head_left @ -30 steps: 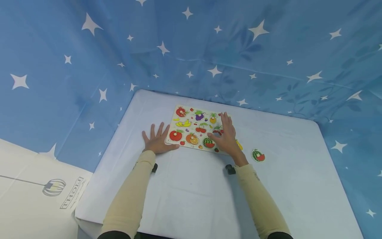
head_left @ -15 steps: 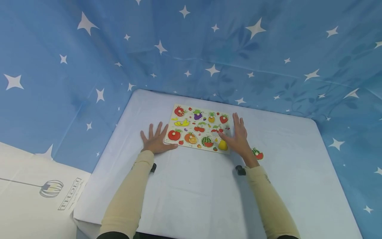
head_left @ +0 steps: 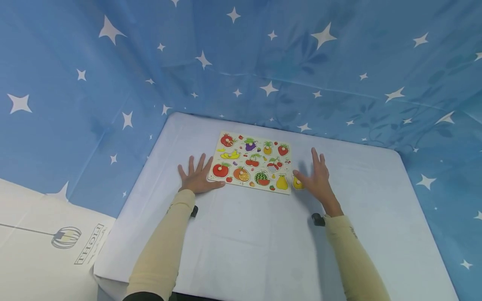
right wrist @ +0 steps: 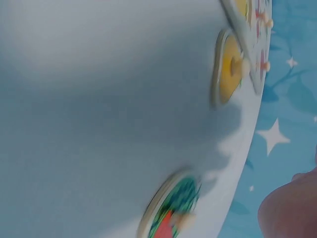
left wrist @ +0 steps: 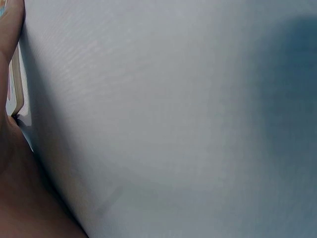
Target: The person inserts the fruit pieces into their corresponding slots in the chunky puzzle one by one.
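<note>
A wooden fruit puzzle board (head_left: 248, 159) lies on the table, its fruit pieces bearing small knobs. My left hand (head_left: 197, 179) rests with spread fingers at the board's lower left corner, the thumb along its front edge. To the board's right, my right hand (head_left: 319, 183) hovers over the table with fingers extended, holding nothing. Below its thumb lies a yellow pear-like knobbed piece (head_left: 297, 183), apart from the board. In the right wrist view a watermelon piece (right wrist: 181, 198) lies nearby; the right hand and forearm hide it in the head view.
A white cloth (head_left: 241, 234) covers the table. Blue star-printed fabric (head_left: 241, 62) hangs behind it and along its sides. At the lower left is a pale panel (head_left: 34, 242) with a whisk-like drawing.
My right hand has moved right from above the board to beside it, uncovering the board's right half and the loose yellow piece. My left hand stays at the corner.
</note>
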`<state>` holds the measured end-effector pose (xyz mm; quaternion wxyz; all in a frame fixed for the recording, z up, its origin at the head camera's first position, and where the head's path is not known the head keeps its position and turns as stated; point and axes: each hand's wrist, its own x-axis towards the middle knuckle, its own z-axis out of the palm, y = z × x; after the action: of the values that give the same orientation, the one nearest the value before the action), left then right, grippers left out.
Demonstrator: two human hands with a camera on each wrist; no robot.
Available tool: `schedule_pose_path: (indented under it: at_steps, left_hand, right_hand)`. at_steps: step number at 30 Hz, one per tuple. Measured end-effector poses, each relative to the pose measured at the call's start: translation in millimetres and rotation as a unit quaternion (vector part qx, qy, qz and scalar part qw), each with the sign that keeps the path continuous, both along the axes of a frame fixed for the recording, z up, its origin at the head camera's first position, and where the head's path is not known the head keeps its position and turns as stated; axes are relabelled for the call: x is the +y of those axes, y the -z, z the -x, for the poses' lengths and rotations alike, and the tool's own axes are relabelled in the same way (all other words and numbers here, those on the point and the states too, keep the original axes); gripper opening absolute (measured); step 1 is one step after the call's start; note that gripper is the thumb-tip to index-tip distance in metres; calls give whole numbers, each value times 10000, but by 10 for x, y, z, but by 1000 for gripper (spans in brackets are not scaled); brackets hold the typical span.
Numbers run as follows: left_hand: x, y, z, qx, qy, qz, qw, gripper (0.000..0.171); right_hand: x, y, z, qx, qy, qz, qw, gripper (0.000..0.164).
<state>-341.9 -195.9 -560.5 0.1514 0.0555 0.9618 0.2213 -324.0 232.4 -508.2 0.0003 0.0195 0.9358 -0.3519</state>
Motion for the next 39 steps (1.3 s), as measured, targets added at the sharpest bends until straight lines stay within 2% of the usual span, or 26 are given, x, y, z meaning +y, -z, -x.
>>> schedule_pose_path:
  at_steps: [10,17,21,29,34,39]
  left_hand:
    - [0,25,9,-3,-28,-18,10000,120]
    - [15,-17,9,-58,2,48,10000,119]
    - [17,-47,-11,3,-5,-16,10000,118]
    - [6,-32,-28,-54,5,-29,10000,119]
    - [8,-64,-23,-78,-11,6,10000,119]
    - [10,-59,-15,-64,-17,48,10000,118]
  right_hand:
    - [333,45,-173,71,168,-9,9998,99]
    - [582,68,-326,275,141,105,9995,91]
    - [674,87,-372,459,133,89,9988,86]
    - [809,127,-432,541,-18,211,9983,70]
    - [848,137,-486,278,17,436,9987,58]
    - [871,180,-538,90,3,515,9986,54]
